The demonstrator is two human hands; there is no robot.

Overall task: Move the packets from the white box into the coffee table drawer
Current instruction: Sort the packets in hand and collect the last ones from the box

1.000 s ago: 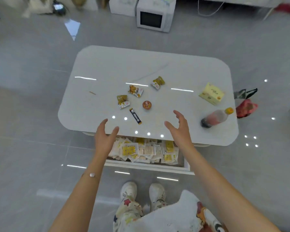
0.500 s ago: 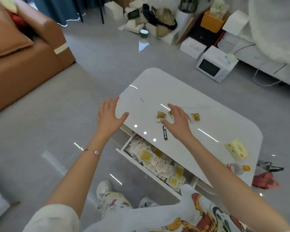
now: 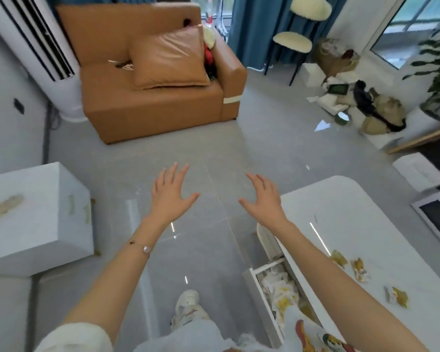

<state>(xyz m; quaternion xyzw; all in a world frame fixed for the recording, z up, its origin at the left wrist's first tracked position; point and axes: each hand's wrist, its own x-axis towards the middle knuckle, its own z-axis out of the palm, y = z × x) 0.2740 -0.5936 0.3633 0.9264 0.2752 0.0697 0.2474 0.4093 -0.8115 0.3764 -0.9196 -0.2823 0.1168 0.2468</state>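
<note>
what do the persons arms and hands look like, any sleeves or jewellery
The left hand and right hand are bare, with no gloves or rings visible. The left wrist wears a thin dark chain bracelet with one small pearly bead. A white fuzzy sleeve covers the left upper arm, and both forearms are uncovered. Any sleeve on the right arm is out of view.

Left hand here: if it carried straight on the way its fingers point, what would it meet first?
Probably nothing near: the left hand is open over bare floor, and the orange sofa lies far ahead. The white box sits off to its left. Depth is unclear.
</note>
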